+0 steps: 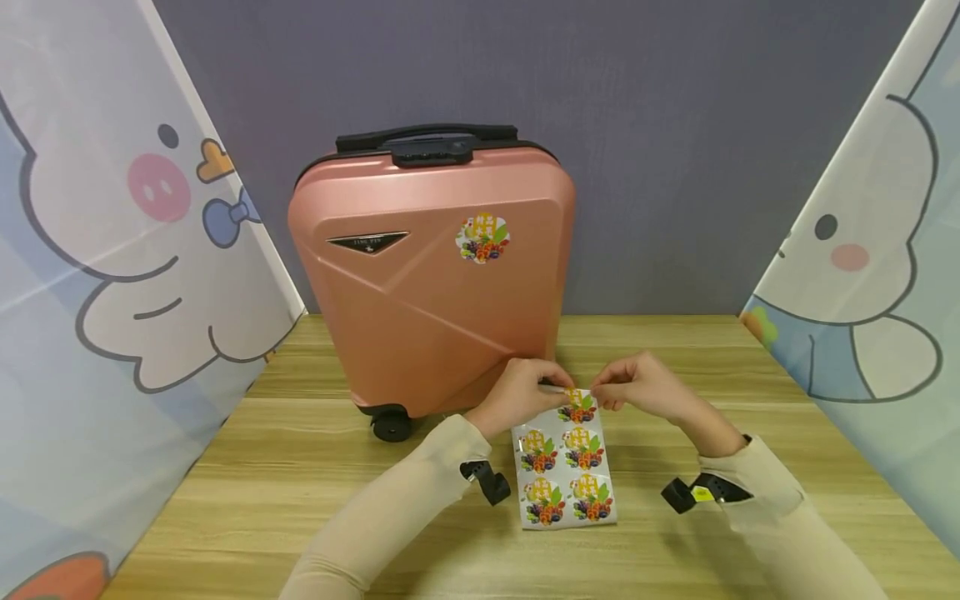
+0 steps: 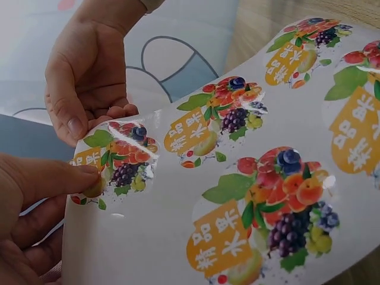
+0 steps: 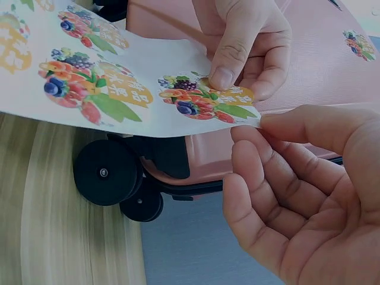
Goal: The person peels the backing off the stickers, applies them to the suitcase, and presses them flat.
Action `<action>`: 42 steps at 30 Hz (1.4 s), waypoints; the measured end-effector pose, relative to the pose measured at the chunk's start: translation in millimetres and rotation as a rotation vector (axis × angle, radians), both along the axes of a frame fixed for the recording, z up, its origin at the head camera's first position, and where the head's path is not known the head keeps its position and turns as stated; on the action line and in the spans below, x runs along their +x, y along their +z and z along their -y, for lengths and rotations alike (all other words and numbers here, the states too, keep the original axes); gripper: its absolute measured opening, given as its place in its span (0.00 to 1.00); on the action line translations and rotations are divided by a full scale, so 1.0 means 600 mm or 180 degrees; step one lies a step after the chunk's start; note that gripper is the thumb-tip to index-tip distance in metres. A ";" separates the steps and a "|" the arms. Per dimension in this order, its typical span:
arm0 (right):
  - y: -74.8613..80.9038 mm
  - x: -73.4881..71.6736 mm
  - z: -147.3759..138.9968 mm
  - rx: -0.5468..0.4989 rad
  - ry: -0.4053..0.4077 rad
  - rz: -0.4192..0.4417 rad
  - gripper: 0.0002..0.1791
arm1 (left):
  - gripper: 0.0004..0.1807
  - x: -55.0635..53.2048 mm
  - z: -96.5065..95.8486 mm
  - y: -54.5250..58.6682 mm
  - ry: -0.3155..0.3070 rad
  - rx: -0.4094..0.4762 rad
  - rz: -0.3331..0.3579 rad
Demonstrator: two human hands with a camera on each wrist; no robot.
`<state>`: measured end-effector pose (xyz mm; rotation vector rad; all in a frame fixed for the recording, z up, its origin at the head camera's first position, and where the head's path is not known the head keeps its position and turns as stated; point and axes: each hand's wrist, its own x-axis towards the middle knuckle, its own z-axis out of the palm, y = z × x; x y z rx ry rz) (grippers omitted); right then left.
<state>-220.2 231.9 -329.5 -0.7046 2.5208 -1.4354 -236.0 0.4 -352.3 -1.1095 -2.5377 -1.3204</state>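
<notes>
A white sheet of round fruit stickers (image 1: 561, 462) lies in front of the suitcase, its far end raised in both hands. My left hand (image 1: 525, 390) pinches that far edge, the thumb (image 3: 228, 62) pressing on the yellow label of the corner sticker (image 2: 122, 157). Next to this sticker the backing (image 2: 113, 237) is bare. My right hand (image 1: 647, 390) pinches the sheet's far right corner between thumb (image 3: 309, 127) and index finger, its other fingers loosely curled. A matching fruit sticker (image 1: 483, 238) is on the front of the pink suitcase (image 1: 435, 292).
The suitcase stands upright behind the hands, with a black handle (image 1: 427, 133) on top and dark wheels (image 3: 105, 172) on the wooden table (image 1: 300, 500). Cartoon-printed panels (image 1: 90, 208) flank both sides, and a grey wall (image 1: 675, 150) is at the back.
</notes>
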 end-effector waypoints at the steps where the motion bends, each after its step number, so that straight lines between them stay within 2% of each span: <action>1: 0.000 0.000 0.000 -0.0003 0.0004 0.0016 0.09 | 0.06 0.000 0.000 -0.001 0.0000 -0.0002 -0.0012; 10: -0.003 0.000 0.001 -0.0036 0.0028 0.0058 0.09 | 0.04 -0.002 -0.003 -0.003 0.0029 -0.0129 -0.0366; 21: 0.001 0.004 0.008 -0.0030 -0.0013 0.0103 0.09 | 0.04 0.003 -0.002 -0.002 0.0124 -0.0286 -0.0408; 31: 0.002 0.004 0.007 -0.0065 -0.0024 0.0022 0.09 | 0.06 -0.001 -0.005 0.000 0.0054 -0.0252 -0.0684; 42: -0.015 0.004 0.007 -0.0099 -0.0036 -0.0025 0.08 | 0.06 0.005 -0.005 -0.008 0.0160 -0.0330 -0.0479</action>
